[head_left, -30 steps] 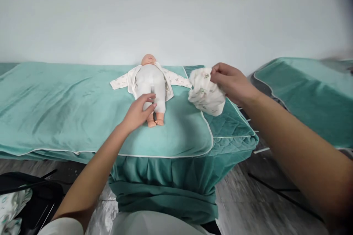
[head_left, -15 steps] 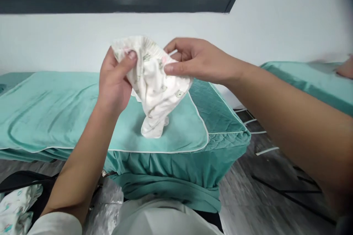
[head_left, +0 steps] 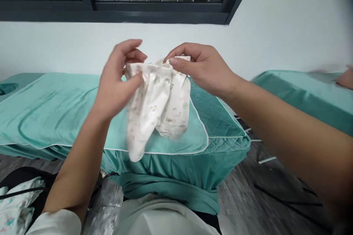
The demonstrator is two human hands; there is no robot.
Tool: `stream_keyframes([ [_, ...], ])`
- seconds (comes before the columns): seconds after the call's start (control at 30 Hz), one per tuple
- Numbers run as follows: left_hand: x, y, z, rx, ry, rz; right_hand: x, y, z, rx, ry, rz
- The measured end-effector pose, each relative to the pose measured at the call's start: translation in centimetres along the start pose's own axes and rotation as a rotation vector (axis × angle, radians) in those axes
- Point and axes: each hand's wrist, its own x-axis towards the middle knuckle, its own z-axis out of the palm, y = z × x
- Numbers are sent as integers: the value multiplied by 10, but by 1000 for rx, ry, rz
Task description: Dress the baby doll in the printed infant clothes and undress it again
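A pair of small white baby pants [head_left: 149, 95] with little printed figures hangs upright in front of me, waistband up and the two legs dangling over the bed. My right hand [head_left: 202, 66] pinches the waistband at its right part between thumb and fingers. At the left end of the waistband is my left hand [head_left: 117, 77]; its thumb lies over the front of the fabric. The upper fingers of that hand are raised and apart, while its lower fingers are partly hidden. The leg on the left is smeared by motion.
Below lies a bed with a teal cover [head_left: 226, 128] and a lighter green sheet [head_left: 63, 106]. A black bag [head_left: 30, 172] with printed white cloth [head_left: 19, 205] stands lower left. Another green bed [head_left: 298, 91] is at right, with another person's hand [head_left: 346, 77] at its edge.
The pants have turned from a bunched, slanted hold to hanging with both legs apart. My left fingers have lifted and spread, and my right hand has shifted onto the waistband.
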Motion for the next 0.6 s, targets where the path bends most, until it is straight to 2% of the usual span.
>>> stream_keyframes([
  [0.13,-19,2,19,99,-104,-87,-1,13,13,-55,51,47],
  [0.23,-26,-6,34,78,-62,-160,0,19,23,-76,78,64],
  [0.33,-23,-17,41,83,-44,-194,1,22,28,-62,67,51],
  [0.47,-13,-28,34,95,-112,-223,2,25,19,-175,-49,44],
  [0.6,-9,-30,21,25,-68,-266,0,31,5,-255,-164,58],
])
